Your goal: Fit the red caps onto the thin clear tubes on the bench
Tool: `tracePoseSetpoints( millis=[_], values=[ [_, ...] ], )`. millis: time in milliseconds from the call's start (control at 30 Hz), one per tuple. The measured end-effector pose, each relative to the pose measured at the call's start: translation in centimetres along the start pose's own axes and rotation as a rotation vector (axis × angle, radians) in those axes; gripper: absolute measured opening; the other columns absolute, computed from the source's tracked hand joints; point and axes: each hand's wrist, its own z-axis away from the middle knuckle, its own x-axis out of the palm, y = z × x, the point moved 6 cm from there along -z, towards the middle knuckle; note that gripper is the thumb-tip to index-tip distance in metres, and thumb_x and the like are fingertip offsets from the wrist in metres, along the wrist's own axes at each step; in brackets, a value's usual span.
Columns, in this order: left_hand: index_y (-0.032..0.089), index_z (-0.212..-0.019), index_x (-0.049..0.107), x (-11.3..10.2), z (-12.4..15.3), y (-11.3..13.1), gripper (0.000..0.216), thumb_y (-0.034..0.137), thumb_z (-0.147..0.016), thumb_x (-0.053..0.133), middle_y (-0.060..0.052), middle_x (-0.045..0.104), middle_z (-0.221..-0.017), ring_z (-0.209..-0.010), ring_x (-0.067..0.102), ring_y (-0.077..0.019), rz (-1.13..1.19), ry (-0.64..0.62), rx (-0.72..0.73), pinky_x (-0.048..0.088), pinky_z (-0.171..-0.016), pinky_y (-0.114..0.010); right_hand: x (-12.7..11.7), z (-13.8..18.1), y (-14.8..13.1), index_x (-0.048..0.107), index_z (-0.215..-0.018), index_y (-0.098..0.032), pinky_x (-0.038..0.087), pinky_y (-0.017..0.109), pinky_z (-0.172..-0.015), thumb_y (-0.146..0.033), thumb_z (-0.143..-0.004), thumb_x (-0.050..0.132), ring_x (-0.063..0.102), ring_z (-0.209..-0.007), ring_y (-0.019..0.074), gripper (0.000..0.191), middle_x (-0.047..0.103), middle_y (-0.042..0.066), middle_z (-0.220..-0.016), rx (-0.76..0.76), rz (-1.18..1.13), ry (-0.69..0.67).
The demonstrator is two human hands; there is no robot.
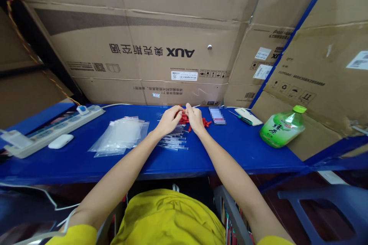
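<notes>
My left hand (170, 119) and my right hand (194, 118) almost meet over the far half of the blue table. The fingers of both are closed in a pinch. Something red shows between the fingertips, too small to name. A thin pale rod (197, 106) sticks out beyond my right fingers; my hand hides its other end. Under and around the hands lie small red pieces (206, 123), capsule-like in shape. Nearer to me, a loose bundle of thin clear tubes or rods (174, 143) rests on the table.
Clear plastic bags (120, 136) are stacked to the left, with a white earbud case (61, 141) and a power strip (57, 126) beyond. To the right are a phone (217, 116), a green-handled screwdriver (244, 119), a white phone-like object (249, 116) and a green bottle (283, 127). Cardboard (143, 38) walls the back.
</notes>
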Motion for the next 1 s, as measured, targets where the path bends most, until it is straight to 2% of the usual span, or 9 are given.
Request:
tracePoseSetpoints(
  millis=[67, 167, 367, 533, 800, 900, 1000],
  values=[
    [0.020, -0.101, 0.064, 0.2, 0.2, 0.0, 0.023, 0.030, -0.102, 0.043, -0.007, 0.071, -0.098, -0.089, 0.064, -0.0218, -0.047, -0.006, 0.012, 0.047, -0.083, -0.033, 0.0, 0.0, 0.1, 0.041, -0.055, -0.024, 0.033, 0.028, -0.062, -0.067, -0.102, 0.026, 0.049, -0.059, 0.0155, 0.066, 0.049, 0.001, -0.054, 0.006, 0.024, 0.011],
    [0.021, -0.101, 0.063, 0.7, 0.5, -0.3, 0.025, 0.030, -0.103, 0.040, -0.008, 0.072, -0.100, -0.091, 0.065, -0.0232, -0.063, -0.046, -0.028, 0.046, -0.083, -0.034, 0.4, 0.1, -0.3, 0.041, -0.053, -0.024, 0.032, 0.028, -0.061, -0.067, -0.104, 0.022, 0.051, -0.058, 0.0156, 0.069, 0.051, 0.003, -0.055, -0.052, 0.073, -0.026],
    [0.022, -0.083, 0.055, 1.2, 0.2, -1.0, 0.020, 0.023, -0.095, 0.040, -0.006, 0.070, -0.086, -0.079, 0.062, -0.0227, -0.013, -0.071, -0.092, 0.044, -0.077, -0.034, 0.9, 0.6, -1.3, 0.047, -0.056, -0.023, 0.034, 0.029, -0.066, -0.056, -0.109, 0.018, 0.057, -0.062, 0.0164, 0.069, 0.058, 0.006, -0.059, -0.146, 0.272, -0.045],
    [0.021, -0.084, 0.054, 1.4, -0.1, -1.0, 0.019, 0.022, -0.090, 0.037, -0.006, 0.070, -0.088, -0.083, 0.062, -0.0218, 0.120, -0.036, -0.127, 0.046, -0.082, -0.034, 1.0, 0.6, -1.8, 0.052, -0.057, -0.021, 0.037, 0.029, -0.070, -0.046, -0.111, 0.020, 0.060, -0.064, 0.0167, 0.067, 0.065, 0.009, -0.064, -0.144, 0.315, -0.023],
    [0.020, -0.079, 0.053, 1.9, -0.1, -1.3, 0.016, 0.021, -0.088, 0.040, -0.003, 0.063, -0.082, -0.079, 0.056, -0.0191, 0.209, 0.006, -0.198, 0.045, -0.080, -0.032, 1.0, 0.6, -1.8, 0.043, -0.054, -0.023, 0.037, 0.030, -0.067, -0.047, -0.108, 0.029, 0.054, -0.058, 0.0160, 0.061, 0.056, 0.004, -0.056, -0.078, 0.129, 0.025],
    [0.020, -0.076, 0.050, 2.3, 0.0, -1.8, 0.017, 0.023, -0.090, 0.041, 0.001, 0.052, -0.072, -0.069, 0.047, -0.0156, 0.379, 0.023, -0.266, 0.041, -0.070, -0.028, 0.9, 0.4, -1.2, 0.039, -0.052, -0.024, 0.035, 0.029, -0.063, -0.045, -0.105, 0.034, 0.049, -0.057, 0.0152, 0.057, 0.048, 0.001, -0.052, -0.014, 0.021, 0.043],
    [0.020, -0.078, 0.047, 2.9, 0.2, -2.0, 0.021, 0.033, -0.095, 0.045, 0.005, 0.036, -0.064, -0.057, 0.033, -0.0121, 0.640, -0.050, -0.345, 0.031, -0.057, -0.024, 1.0, 0.0, 0.0, 0.039, -0.053, -0.024, 0.032, 0.027, -0.056, -0.046, -0.102, 0.038, 0.043, -0.052, 0.0139, 0.053, 0.040, -0.002, -0.048, 0.111, -0.184, -0.014]
  ],
)
